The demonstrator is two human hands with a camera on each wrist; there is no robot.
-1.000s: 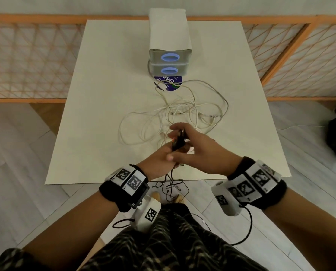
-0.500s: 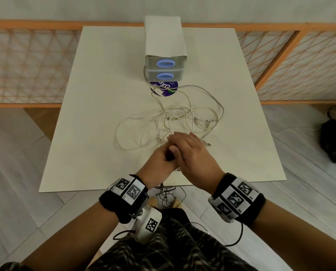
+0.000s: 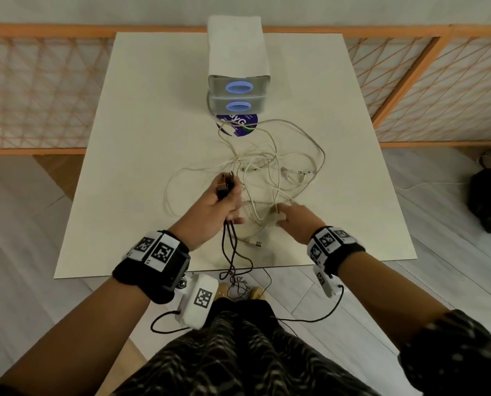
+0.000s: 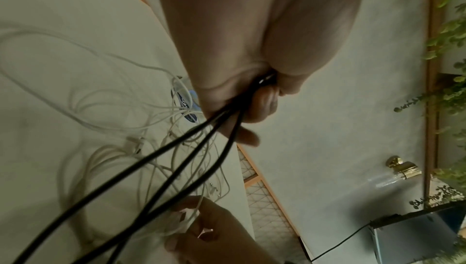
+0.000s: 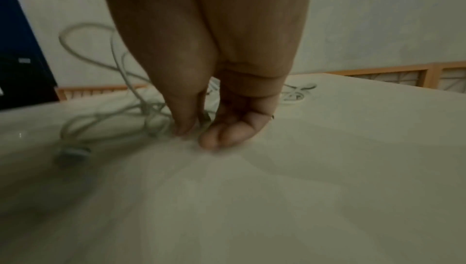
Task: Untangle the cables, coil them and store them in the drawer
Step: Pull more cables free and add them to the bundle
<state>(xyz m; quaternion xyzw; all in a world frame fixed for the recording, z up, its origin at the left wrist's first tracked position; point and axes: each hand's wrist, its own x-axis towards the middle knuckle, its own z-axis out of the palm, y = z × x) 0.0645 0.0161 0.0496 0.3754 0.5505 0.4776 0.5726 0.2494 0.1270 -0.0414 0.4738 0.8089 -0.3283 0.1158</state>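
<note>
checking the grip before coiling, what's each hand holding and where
Left hand grips the black cable by its gathered strands. Right hand touches the white cables; a hold cannot be told.

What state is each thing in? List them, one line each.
Black cable: held in the left hand, strands hanging past the table edge.
White cables: tangled, lying on the table.
Right hand: fingertips down at a white cable; grip unclear.
Upper drawer: closed.
Lower drawer: closed.
</note>
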